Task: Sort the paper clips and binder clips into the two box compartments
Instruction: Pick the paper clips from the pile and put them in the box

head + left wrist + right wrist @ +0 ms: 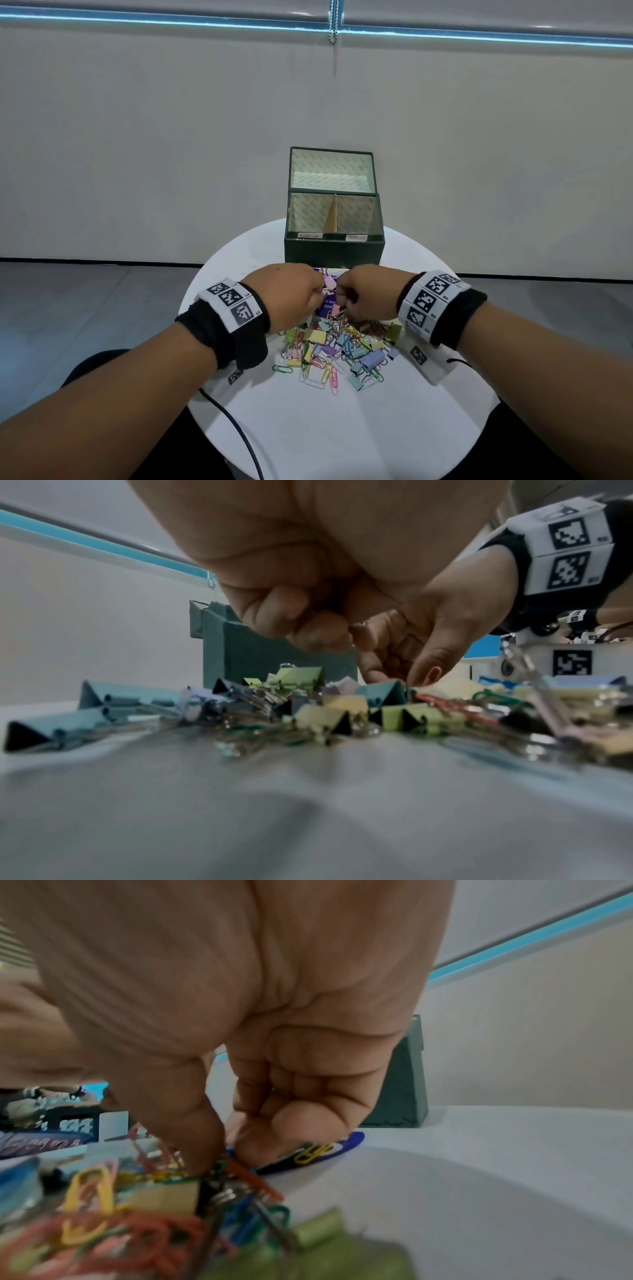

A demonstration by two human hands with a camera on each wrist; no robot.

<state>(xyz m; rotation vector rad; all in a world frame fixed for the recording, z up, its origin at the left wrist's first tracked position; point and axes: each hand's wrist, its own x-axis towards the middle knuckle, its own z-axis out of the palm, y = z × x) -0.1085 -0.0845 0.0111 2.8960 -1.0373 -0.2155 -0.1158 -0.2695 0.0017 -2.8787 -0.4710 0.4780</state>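
Both my hands at far edge of mixed pastel clip pile (337, 346); left hand (291, 298) curled, pinching pink binder clip (329, 283); right hand (364, 296) pinching into paper clips, which one can't tell; dark green two-compartment box (334, 251) straight ahead, just beyond, equally near both.

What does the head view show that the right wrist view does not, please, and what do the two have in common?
Only the head view shows the box's two compartments with their labels, its raised lid, both wristbands and the left hand.

Only the right wrist view shows the right hand's fingers down in the tangle at an orange paper clip, and a yellow paper clip lying on the purple card.

Both show the right hand, the pile of clips, the green box and the white table.
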